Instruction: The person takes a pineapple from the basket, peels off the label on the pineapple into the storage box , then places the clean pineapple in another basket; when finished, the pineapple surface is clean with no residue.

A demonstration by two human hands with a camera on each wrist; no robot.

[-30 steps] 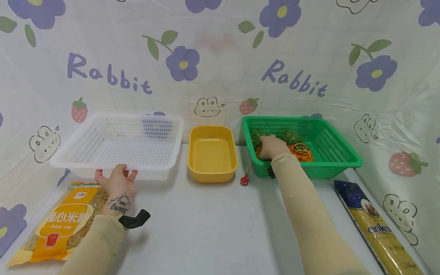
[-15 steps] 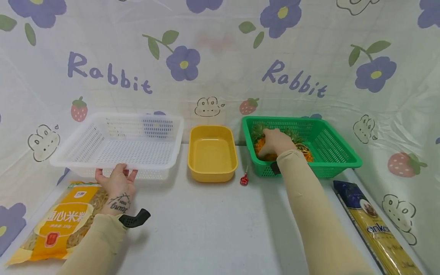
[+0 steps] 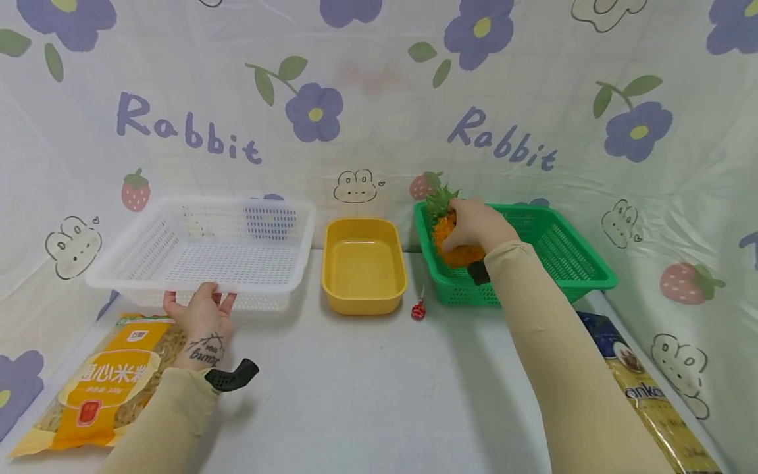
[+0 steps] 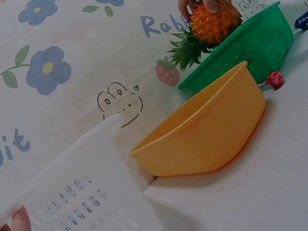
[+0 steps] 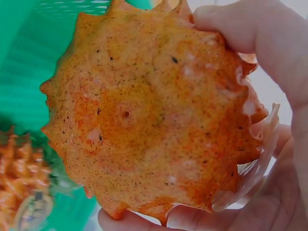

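Observation:
In the head view my right hand point(image 3: 478, 227) grips an orange toy pineapple point(image 3: 448, 232) with a green crown, raised above the left part of the green basket point(image 3: 565, 253). The right wrist view shows its spiky base point(image 5: 139, 115) close up, with thumb and fingers curled round the sides. A second pineapple point(image 5: 21, 185) with a label lies in the basket there; the arm hides it in the head view. My left hand point(image 3: 204, 316) holds the front rim of the white basket point(image 3: 148, 284), thumb and fingers at the edge.
Between the baskets stands a yellow bin point(image 3: 364, 304). A red lollipop point(image 3: 418, 309) lies right of it. A noodle bag point(image 3: 109, 382) is at the left, and a long pasta pack point(image 3: 651, 401) at the right, partly behind my arm. Patterned cloth point(image 3: 367, 99) hangs behind.
The right hand has lifted the pineapple up from inside the green basket, its crown now above the rim. My left hand has stayed on the white basket's rim.

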